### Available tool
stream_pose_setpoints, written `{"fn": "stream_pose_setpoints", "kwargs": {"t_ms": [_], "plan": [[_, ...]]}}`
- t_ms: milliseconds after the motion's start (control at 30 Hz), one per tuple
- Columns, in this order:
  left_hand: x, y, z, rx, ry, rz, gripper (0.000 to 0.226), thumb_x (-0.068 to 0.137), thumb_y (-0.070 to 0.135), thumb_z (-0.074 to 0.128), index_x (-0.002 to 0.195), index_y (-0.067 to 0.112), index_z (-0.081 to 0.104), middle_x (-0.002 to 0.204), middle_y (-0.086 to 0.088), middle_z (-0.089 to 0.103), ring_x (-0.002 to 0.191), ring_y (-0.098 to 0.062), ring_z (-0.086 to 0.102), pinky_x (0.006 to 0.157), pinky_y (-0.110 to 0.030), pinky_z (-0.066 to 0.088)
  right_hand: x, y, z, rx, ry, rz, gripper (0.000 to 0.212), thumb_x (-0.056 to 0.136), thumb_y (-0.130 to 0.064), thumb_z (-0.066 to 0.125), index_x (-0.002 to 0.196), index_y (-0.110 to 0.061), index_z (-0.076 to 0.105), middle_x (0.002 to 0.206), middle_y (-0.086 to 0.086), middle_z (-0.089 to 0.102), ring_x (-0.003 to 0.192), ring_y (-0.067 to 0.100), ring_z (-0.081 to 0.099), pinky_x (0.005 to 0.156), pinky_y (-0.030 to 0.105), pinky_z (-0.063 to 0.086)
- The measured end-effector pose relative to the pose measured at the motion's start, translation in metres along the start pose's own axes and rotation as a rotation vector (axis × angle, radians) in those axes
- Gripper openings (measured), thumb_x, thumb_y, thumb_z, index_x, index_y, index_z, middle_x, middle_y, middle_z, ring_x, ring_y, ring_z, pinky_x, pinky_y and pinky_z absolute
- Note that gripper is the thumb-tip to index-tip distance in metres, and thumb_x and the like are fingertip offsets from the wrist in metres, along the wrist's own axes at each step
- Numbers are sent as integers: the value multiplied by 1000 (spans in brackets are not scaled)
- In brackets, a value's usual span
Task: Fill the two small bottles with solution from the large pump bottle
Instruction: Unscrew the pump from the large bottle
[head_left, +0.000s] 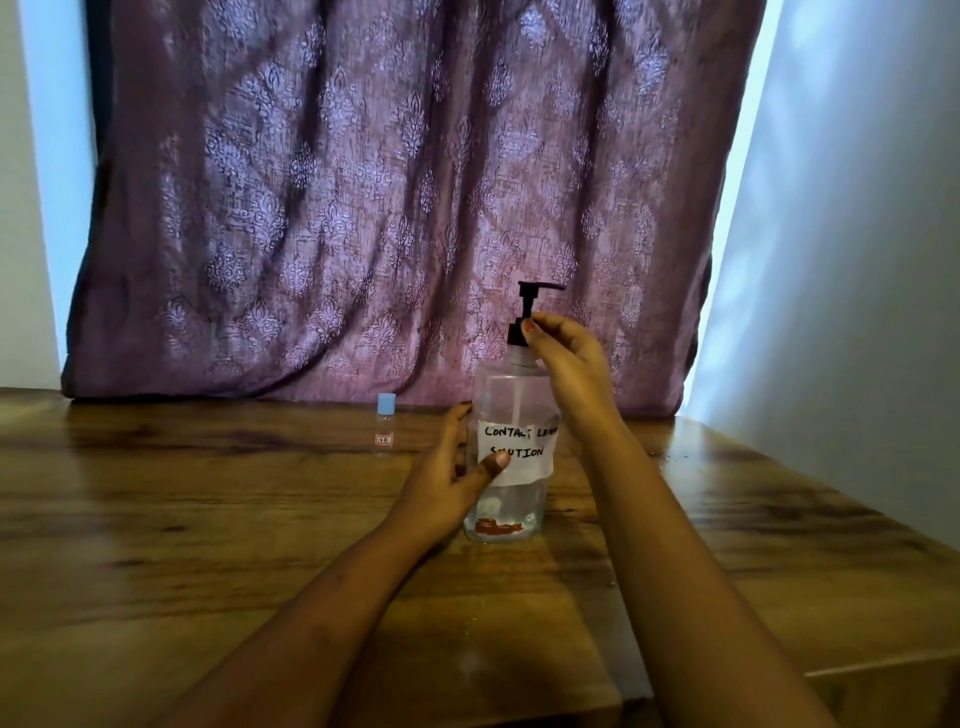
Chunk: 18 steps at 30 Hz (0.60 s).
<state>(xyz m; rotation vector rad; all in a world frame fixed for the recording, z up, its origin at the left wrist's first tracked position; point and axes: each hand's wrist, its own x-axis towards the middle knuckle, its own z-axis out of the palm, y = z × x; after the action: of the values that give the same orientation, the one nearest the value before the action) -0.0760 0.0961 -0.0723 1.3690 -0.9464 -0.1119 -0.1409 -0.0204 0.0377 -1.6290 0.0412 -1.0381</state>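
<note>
A large clear pump bottle (506, 400) stands upright on the wooden table (208, 519), with a white handwritten label and a black pump head pointing right. My left hand (447, 478) wraps its lower body from the left, thumb on the label. My right hand (566, 358) grips the black collar under the pump head. One small clear bottle (385, 423) with a light blue cap stands upright to the left, apart from both hands. I see no second small bottle.
A purple patterned curtain (389, 208) hangs right behind the table's back edge. A white wall (857, 260) rises on the right. The table's front edge lies near my forearms, its right edge at the far right.
</note>
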Motion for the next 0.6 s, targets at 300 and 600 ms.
{"fn": "stream_pose_setpoints", "kwargs": {"t_ms": [300,600], "plan": [[0,-3,-1,11,9,-2,52,80,40,70,122,55,44,117,14,72,107,-6,73,89,-34,63,2,0,4,-121,34,-30,26,85,-17,65,109,-13,59,95,-1,68,89,12,65,81,26,53],[1,-8,0,9,7,-14,50,87,30,70,121,54,43,107,19,72,101,2,72,78,-23,62,2,-4,10,-289,52,-48,38,74,-44,72,103,-23,58,99,-9,62,98,15,60,91,39,48]]}}
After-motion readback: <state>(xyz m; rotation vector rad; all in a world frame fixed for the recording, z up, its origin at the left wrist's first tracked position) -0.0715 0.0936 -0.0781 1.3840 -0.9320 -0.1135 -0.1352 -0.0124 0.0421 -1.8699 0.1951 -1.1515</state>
